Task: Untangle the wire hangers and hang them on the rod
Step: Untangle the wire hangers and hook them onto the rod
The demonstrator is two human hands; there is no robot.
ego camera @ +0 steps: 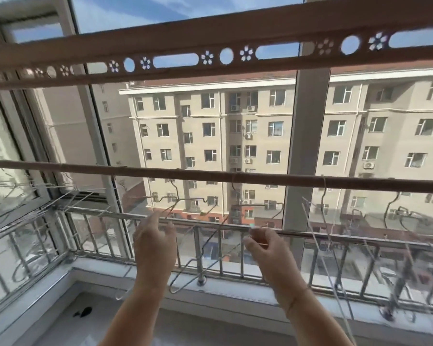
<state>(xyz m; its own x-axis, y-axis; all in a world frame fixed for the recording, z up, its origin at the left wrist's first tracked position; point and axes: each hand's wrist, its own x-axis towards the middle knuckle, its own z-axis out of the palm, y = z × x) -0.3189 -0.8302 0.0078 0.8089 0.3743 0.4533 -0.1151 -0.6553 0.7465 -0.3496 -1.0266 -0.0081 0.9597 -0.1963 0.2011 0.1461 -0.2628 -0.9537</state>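
Balcony, bright daylight behind glass. A thin round rod point(260, 178), brownish and matte, ran across the view from left to right. Above it hung a broader flat rail point(210, 36) of the same brown tone, pierced with round holes, oblong slots and small flower cut-outs.

Several wire hangers were hooked over the rod: bare thin metal, grey and slightly shiny, with kinked shoulders. One hanger point(185, 199) hung left of centre, another point(258, 204) near the middle, and more point(395, 208) dangled at the right, their outlines crossing each other.

Left hand point(154, 242) was raised, fingers loosely curled and close together, fingertips at a slanting wire hanger point(200, 248) that ran from near the fingers down to a rounded bend by the sill. Whether the fingers truly gripped the wire could not be told. Right hand point(265, 248) had thumb and forefinger pressed together, pinching thin wire; which hanger that wire belonged to was unclear.

Behind the hands stood a polished steel railing point(323, 239) with slim vertical bars. A pale smooth sill point(223, 293) lay under it. A beige apartment block point(235, 133) filled the window.
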